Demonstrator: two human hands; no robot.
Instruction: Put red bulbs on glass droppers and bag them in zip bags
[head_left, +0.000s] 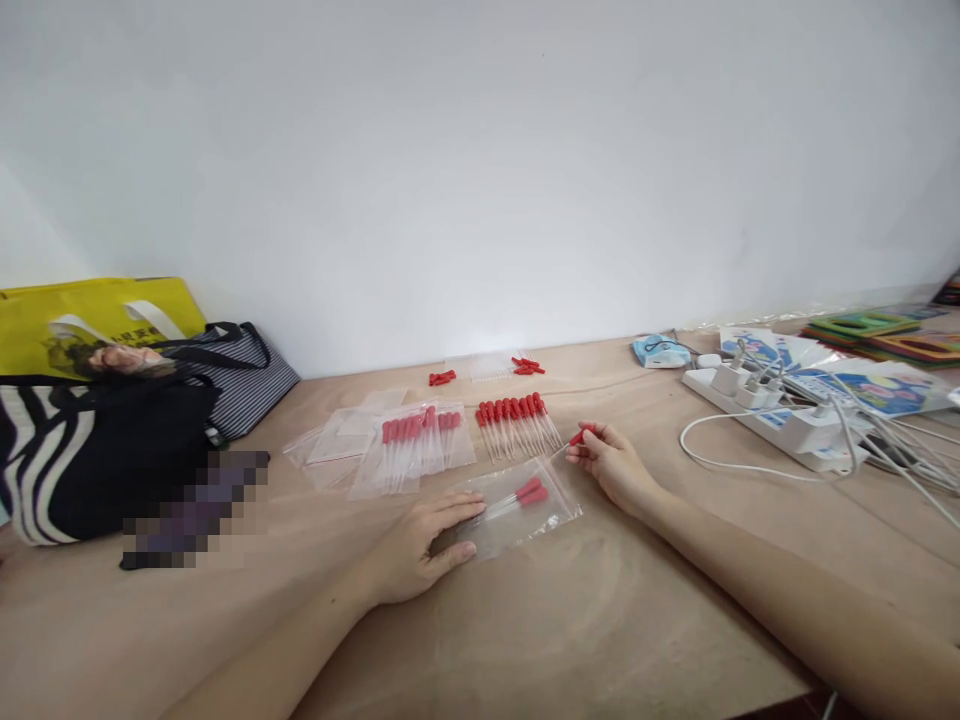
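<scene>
A clear plastic zip bag lies flat on the table before me, with red-bulbed droppers inside it. My left hand rests at the bag's left end, fingers stretched out over its edge. Just past the bag's right side, my right hand pinches a single dropper by its red bulb, its thin clear stem pointing down and left. Between the hands and the wall, a row of several loose droppers lies side by side, bulbs away from me.
Left of the row are filled bags and flat bags. Farther back lie loose red bulbs and more red bulbs. Cloth bags stand at left. A power strip with cables and a face mask are at right.
</scene>
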